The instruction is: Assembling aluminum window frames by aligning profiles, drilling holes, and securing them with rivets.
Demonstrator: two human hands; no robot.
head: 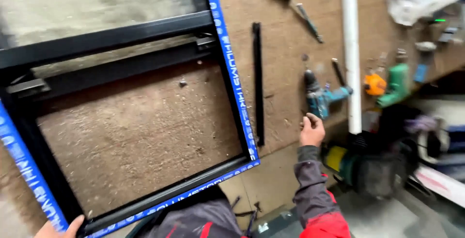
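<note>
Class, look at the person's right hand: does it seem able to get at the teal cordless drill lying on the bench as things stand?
Probably yes. The right hand is just below the teal drill, with only bare bench between them; the white pipe lies to the side, not across the way.

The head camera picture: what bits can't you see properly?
- Left hand: head view, mostly cut off by the bottom edge, so its grip on the window frame is unclear.
- Tools by the green drill: blurred, hard to name.
- Right hand: fingertips near the blue drill; touching unclear.
</note>
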